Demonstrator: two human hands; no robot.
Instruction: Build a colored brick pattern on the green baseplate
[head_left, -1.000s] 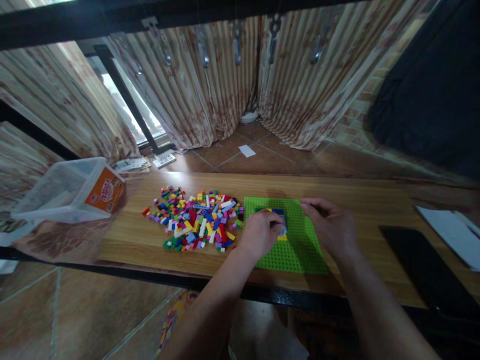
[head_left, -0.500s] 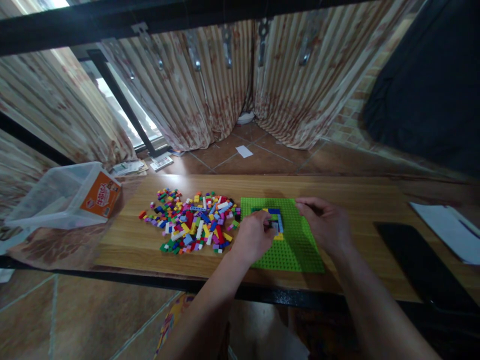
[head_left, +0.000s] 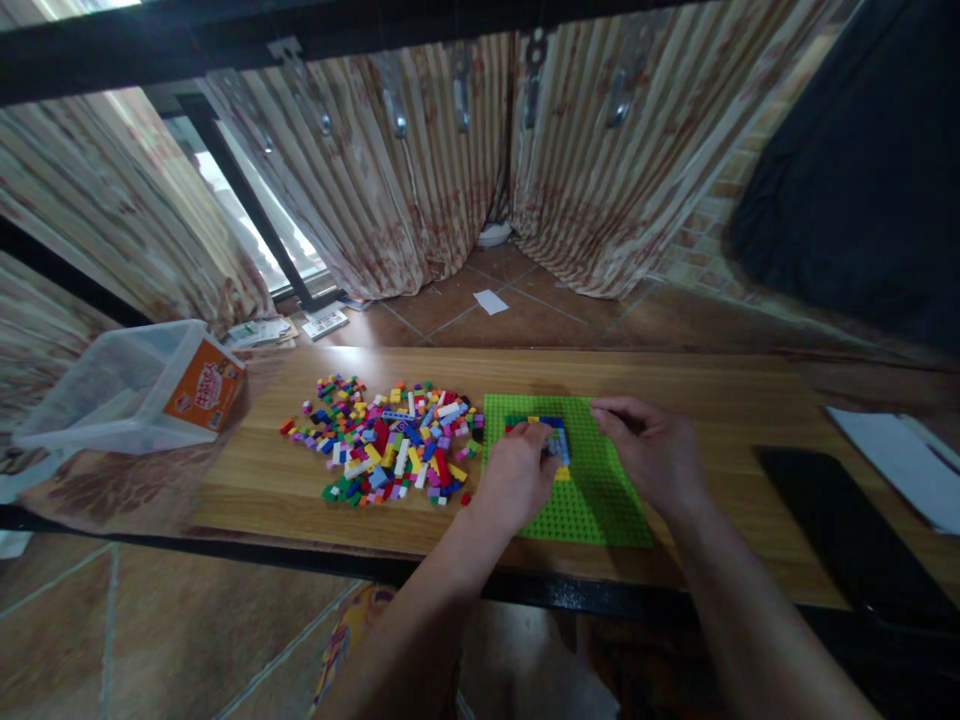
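Note:
A green studded baseplate [head_left: 592,510] lies on the table, carrying a low square outline of toy bricks [head_left: 561,445] in blue, light blue, yellow and green. My left hand [head_left: 517,475] is over the left side of this outline, its fingers pinched and pointing down among the bricks; whatever they hold is hidden. Over the plate's right edge, my right hand [head_left: 660,455] has curled fingers, with thumb and forefinger tips together near the far right corner. Anything between those tips is too small to make out. Left of the plate spreads a pile of loose toy bricks [head_left: 397,445] in many colours.
A clear plastic box [head_left: 112,390] with an orange label stands beyond the table's left end. On the right of the wooden table [head_left: 727,400] lie a black phone-like slab [head_left: 817,525] and white paper [head_left: 892,460]. Curtains [head_left: 405,180] hang behind.
My left hand has shifted slightly right and lower its fingers over the brick outline, covering more of its inside. My right hand stays almost where it was. The view has moved a little.

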